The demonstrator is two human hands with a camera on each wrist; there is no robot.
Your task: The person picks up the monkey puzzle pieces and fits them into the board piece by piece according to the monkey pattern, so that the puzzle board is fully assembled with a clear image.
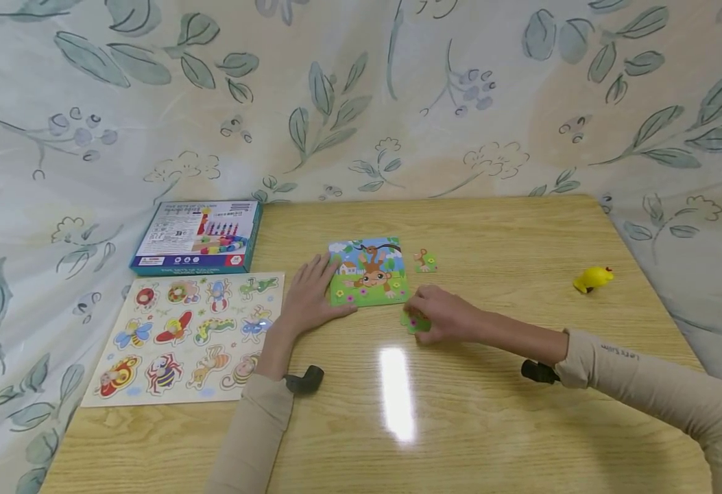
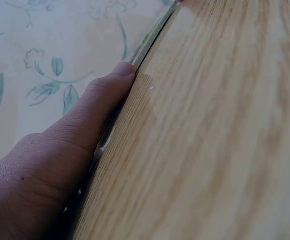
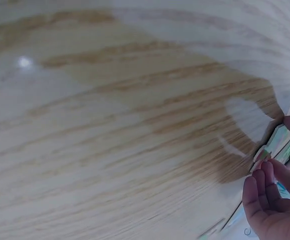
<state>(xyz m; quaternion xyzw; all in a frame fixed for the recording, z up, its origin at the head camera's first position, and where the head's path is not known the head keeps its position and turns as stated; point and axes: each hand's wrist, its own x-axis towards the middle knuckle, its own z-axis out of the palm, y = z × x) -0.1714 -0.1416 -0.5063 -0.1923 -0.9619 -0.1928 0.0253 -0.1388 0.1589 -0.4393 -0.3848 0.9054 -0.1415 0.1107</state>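
Note:
A square monkey puzzle (image 1: 369, 278) lies in the middle of the table. My left hand (image 1: 313, 291) rests flat at its left edge, fingers straight and the thumb along the lower left corner. In the left wrist view, the thumb (image 2: 92, 105) touches the table beside the puzzle's thin edge. Just below the puzzle's lower right corner, my right hand (image 1: 443, 315) pinches a green puzzle piece (image 1: 418, 325), partly covered by the fingers. The right wrist view shows the curled fingers (image 3: 269, 197) at the piece. Another puzzle piece (image 1: 425, 261) lies right of the puzzle.
A boxed toy set (image 1: 197, 237) sits at the back left. In front of it lies an insect picture board (image 1: 190, 336), its right edge next to my left forearm. A small yellow toy (image 1: 593, 278) stands at the right. Floral cloth (image 1: 361, 103) hangs behind the table.

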